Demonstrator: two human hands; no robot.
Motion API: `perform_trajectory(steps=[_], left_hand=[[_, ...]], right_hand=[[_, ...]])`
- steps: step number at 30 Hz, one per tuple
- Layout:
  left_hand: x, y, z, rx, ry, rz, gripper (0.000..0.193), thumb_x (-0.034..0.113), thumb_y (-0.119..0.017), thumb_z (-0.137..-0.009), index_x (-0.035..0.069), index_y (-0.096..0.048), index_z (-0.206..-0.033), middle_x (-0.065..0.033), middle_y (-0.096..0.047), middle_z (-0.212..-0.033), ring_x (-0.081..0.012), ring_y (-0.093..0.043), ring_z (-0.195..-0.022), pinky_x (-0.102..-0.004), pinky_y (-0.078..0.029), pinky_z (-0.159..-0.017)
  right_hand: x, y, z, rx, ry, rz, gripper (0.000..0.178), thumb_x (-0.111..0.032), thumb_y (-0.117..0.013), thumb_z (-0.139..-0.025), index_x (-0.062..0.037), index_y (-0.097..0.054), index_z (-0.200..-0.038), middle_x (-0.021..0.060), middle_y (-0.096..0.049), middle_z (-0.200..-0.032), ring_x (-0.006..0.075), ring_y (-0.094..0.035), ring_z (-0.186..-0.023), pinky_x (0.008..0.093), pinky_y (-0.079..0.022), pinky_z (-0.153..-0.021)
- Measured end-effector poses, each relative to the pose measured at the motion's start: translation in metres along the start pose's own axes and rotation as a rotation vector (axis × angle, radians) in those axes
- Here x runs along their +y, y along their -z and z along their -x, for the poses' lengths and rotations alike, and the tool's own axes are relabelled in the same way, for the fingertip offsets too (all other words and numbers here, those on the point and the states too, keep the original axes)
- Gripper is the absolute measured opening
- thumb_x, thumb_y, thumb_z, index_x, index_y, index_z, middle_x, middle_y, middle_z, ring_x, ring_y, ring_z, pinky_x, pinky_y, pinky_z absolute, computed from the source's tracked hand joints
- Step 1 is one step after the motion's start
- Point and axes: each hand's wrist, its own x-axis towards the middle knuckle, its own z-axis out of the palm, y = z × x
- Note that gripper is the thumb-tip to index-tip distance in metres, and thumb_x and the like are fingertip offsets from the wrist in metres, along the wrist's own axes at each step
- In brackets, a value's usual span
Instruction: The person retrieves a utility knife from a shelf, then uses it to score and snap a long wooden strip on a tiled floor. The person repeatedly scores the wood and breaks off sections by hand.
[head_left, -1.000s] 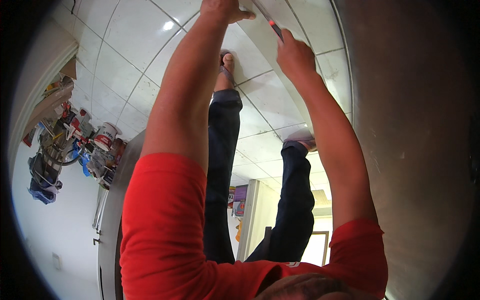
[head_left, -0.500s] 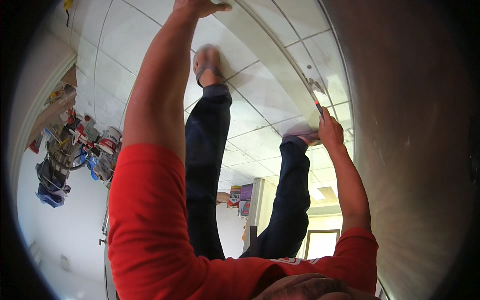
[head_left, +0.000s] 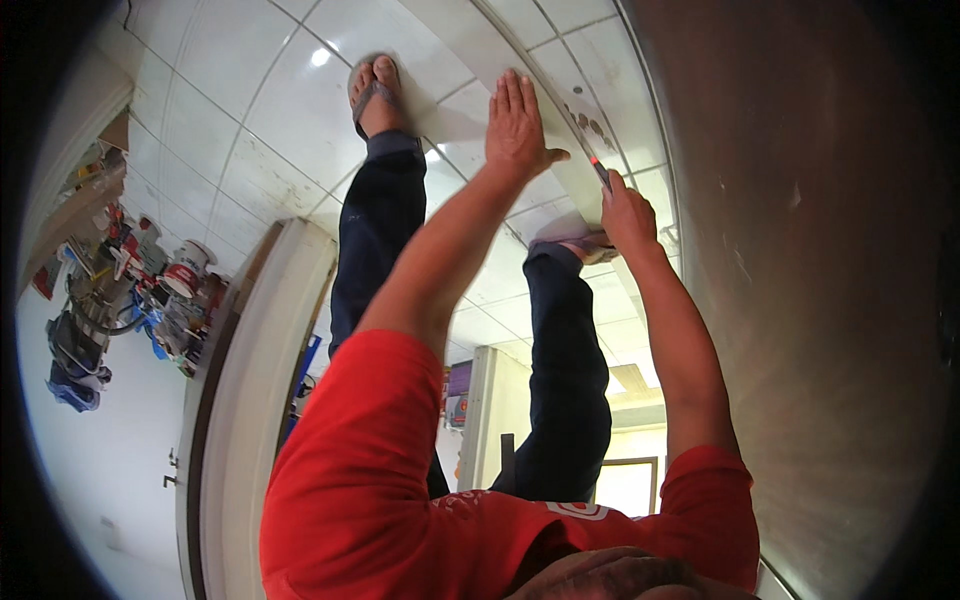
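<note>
A long, pale flat board (head_left: pixel 460 35) lies lengthwise over the white tiles between my feet and the brownish surface at the right. My left hand (head_left: pixel 516 130) rests on it palm down, fingers stretched forward and thumb out to the side. Closer to me, my right hand (head_left: pixel 628 215) grips a slim tool (head_left: pixel 601 175) with a dark handle and a red-orange collar. Its front end points away along the board's right edge; its tip is too small to make out, so I cannot tell its exact kind.
My sandalled left foot (head_left: pixel 378 98) stands left of the board, my right foot (head_left: pixel 592 246) near its close end. Dark spots (head_left: pixel 592 125) mark the tiles at right. A large brownish panel (head_left: pixel 800 300) fills the right side. At left are a white door (head_left: pixel 262 380), a tub (head_left: pixel 187 268) and clutter.
My left hand has come back from the far part of the board to its middle and now lies flat. My right hand, with the tool, sits slightly farther forward. The view has shifted somewhat.
</note>
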Motion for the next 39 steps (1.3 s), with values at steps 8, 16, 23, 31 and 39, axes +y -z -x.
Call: perform_trajectory(steps=[8, 16, 23, 31, 39], left_hand=[[0.008, -0.044, 0.012, 0.088, 0.073, -0.097, 0.128, 0.047, -0.092, -0.068, -0.005, -0.019, -0.16, -0.0294, -0.016, -0.168, -0.0431, -0.017, -0.157, -0.0475, -0.02, -0.127], [0.022, -0.031, 0.013, -0.006, 0.11, -0.065, 0.127, 0.042, -0.092, -0.07, -0.009, -0.017, -0.159, -0.0328, -0.012, -0.167, -0.0456, -0.015, -0.156, -0.0486, -0.023, -0.127], [0.026, -0.024, 0.014, -0.021, 0.111, -0.129, 0.131, 0.041, -0.095, -0.067, -0.009, -0.018, -0.159, -0.0319, -0.013, -0.167, -0.045, -0.015, -0.156, -0.0479, -0.023, -0.128], [0.042, -0.013, 0.02, -0.071, 0.13, -0.3, 0.135, 0.048, -0.094, -0.068, -0.013, -0.013, -0.158, -0.034, -0.009, -0.167, -0.046, -0.011, -0.157, -0.0463, -0.018, -0.13], [0.031, -0.034, 0.02, 0.041, 0.08, -0.363, 0.14, 0.054, -0.092, -0.065, -0.017, -0.013, -0.156, -0.0395, -0.009, -0.164, -0.0507, -0.005, -0.156, -0.0477, -0.016, -0.13]], right_hand=[[-0.002, 0.008, -0.003, -0.01, 0.025, -0.001, 0.034, -0.026, -0.057, -0.103, -0.0076, -0.053, -0.131, 0.0253, -0.071, -0.089, 0.0461, -0.071, -0.087, 0.0564, -0.055, -0.076], [0.001, 0.011, -0.003, -0.051, 0.02, 0.012, 0.033, -0.027, -0.055, -0.104, -0.0069, -0.053, -0.13, 0.025, -0.071, -0.089, 0.0457, -0.071, -0.086, 0.0569, -0.055, -0.075], [0.007, -0.001, -0.001, 0.042, 0.082, 0.006, 0.032, -0.028, -0.055, -0.104, -0.0064, -0.053, -0.128, 0.0256, -0.071, -0.089, 0.0467, -0.07, -0.085, 0.0576, -0.055, -0.075], [0.046, -0.046, 0.024, 0.105, 0.112, -0.06, 0.029, -0.025, -0.056, -0.104, -0.0073, -0.053, -0.127, 0.025, -0.071, -0.088, 0.0463, -0.07, -0.083, 0.0561, -0.055, -0.074], [0.192, -0.143, 0.135, 0.065, -0.024, -0.104, 0.039, -0.025, -0.056, -0.104, -0.0153, -0.051, -0.141, 0.0235, -0.072, -0.106, 0.0463, -0.069, -0.093, 0.0545, -0.054, -0.077]])
